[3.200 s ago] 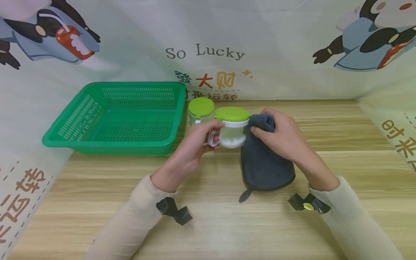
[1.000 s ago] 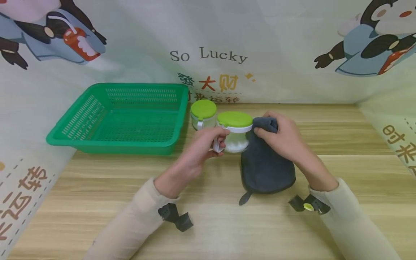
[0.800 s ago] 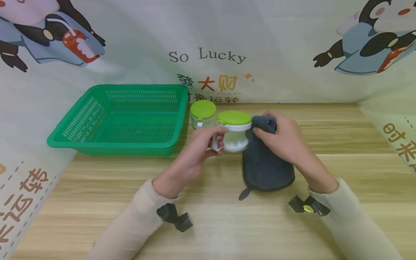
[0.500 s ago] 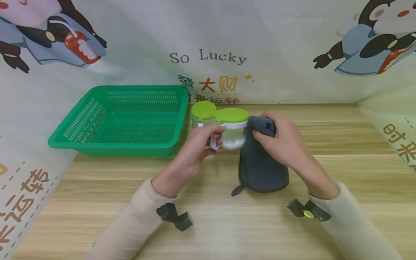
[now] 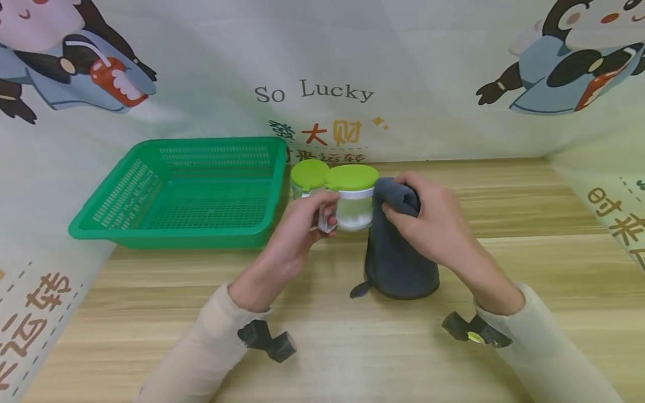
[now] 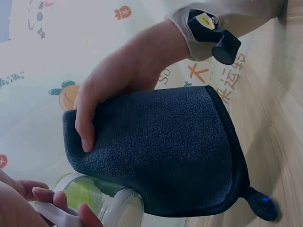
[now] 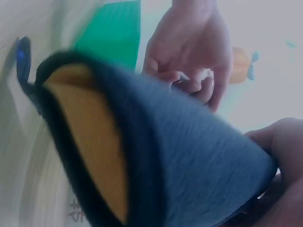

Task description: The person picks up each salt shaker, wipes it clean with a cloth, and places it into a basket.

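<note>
My left hand point(image 5: 300, 224) grips the white handle of a clear jar point(image 5: 354, 212) with a bright green lid and white band; something white shows low in the jar. With thumb and fingers, my right hand point(image 5: 434, 221) pinches the folded top of a dark grey cloth point(image 5: 403, 260). The cloth lies against the jar's right side and hangs down toward the table, its small loop point(image 5: 360, 289) at the lower left. An orange inner side point(image 7: 92, 137) of the cloth shows in the right wrist view. A second green-lidded jar point(image 5: 309, 174) stands behind my left hand, partly hidden.
A green plastic basket point(image 5: 191, 238) with slotted sides stands at the back left, beside the second jar. The wood-patterned table point(image 5: 327, 347) meets a printed white backdrop point(image 5: 428, 112) at the back and sides.
Both hands have carried the jar and cloth slightly left and back over the last second, so the jar's lid overlaps the second jar more. Both grips are kept; the head view has shifted slightly.
</note>
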Available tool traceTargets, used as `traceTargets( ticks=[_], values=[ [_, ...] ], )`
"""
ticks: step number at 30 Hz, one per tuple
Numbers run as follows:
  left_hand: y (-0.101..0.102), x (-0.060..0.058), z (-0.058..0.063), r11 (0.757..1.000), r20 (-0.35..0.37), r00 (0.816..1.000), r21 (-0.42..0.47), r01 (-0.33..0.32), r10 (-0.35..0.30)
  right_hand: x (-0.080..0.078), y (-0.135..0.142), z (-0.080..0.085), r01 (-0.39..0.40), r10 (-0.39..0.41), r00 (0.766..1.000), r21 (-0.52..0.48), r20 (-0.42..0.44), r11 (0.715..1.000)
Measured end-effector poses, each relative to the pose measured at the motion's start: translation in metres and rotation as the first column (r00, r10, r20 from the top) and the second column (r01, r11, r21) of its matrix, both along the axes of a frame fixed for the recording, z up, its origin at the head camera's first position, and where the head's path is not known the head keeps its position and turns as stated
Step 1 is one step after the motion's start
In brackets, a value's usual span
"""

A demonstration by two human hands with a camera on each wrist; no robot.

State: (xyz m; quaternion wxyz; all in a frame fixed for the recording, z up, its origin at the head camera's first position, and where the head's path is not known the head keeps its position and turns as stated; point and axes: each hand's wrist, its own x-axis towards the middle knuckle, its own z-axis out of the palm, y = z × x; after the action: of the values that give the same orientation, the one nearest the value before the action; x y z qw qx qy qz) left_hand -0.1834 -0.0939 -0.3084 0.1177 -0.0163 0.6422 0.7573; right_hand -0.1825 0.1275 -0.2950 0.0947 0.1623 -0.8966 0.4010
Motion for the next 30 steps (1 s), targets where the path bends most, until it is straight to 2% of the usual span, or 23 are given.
traceTargets(
  ticks=[4, 7, 13, 17, 25, 27, 30],
  values=[
    [0.002, 0.003, 0.001, 1.0, -0.02, 1.0, -0.018, 0.002, -0.003, -0.005, 0.002, -0.001, 0.017, -0.016, 1.0, -0.043, 0.013, 0.999],
    [0.003, 0.006, 0.0, 1.0, -0.023, 1.0, -0.022, 0.002, -0.003, -0.005, 0.002, -0.003, 0.024, -0.025, 1.0, -0.033, -0.014, 0.999],
    [0.002, 0.009, 0.0, 0.999, -0.054, 0.998, -0.01, -0.04, 0.039, 0.007, -0.011, -0.003, -0.046, 0.047, 0.995, 0.007, -0.083, 0.999],
    [0.004, 0.01, 0.0, 0.999, -0.085, 0.996, -0.028, -0.042, 0.04, 0.01, -0.015, -0.002, -0.092, 0.091, 0.995, -0.032, -0.045, 0.995],
    [0.01, 0.013, 0.002, 0.996, -0.105, 0.993, -0.065, -0.064, 0.057, 0.011, -0.018, -0.004, -0.16, 0.161, 0.986, -0.042, 0.033, 0.986],
    [0.011, 0.014, 0.004, 0.995, -0.111, 0.992, -0.067, -0.069, 0.062, 0.009, -0.016, -0.004, -0.163, 0.167, 0.985, -0.078, 0.049, 0.984],
    [0.012, 0.015, 0.006, 0.996, -0.117, 0.991, -0.057, -0.075, 0.067, 0.001, -0.008, -0.004, -0.119, 0.125, 0.991, -0.123, 0.045, 0.985]
  ],
)
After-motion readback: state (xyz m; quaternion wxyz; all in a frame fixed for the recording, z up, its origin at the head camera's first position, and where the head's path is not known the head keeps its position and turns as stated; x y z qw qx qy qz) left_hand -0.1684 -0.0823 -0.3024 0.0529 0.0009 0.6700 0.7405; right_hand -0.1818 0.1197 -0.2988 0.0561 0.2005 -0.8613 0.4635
